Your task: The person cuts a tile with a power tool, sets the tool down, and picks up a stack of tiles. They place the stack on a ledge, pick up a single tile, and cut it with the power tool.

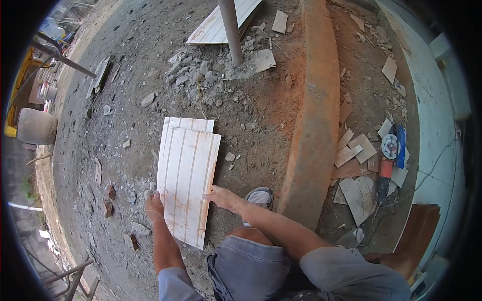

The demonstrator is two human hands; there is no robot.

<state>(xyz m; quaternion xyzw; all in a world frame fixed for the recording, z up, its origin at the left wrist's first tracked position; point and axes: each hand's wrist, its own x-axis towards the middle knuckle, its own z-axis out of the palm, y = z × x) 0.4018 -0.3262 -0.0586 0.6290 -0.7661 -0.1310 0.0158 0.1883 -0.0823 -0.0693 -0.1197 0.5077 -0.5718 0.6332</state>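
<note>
Two pale, grooved panels (186, 175) lie one over the other, the upper one slightly offset so that a strip of the lower one shows at the far end. My left hand (154, 206) holds the left edge of the panels near their lower half. On the opposite edge, my right hand (223, 197) grips with the thumb on top and the other fingers partly hidden beneath. Brown streaks mark the top panel. Below the panels is rough grey dirt ground (135, 165) with stones.
A metal pole (230, 32) rises from rubble, beside another grooved panel (216, 27). A raised concrete ledge (317, 115) runs along the right. Beyond it lie an angle grinder (386, 163), broken tiles (357, 198) and a cable. A round container (36, 126) stands far left.
</note>
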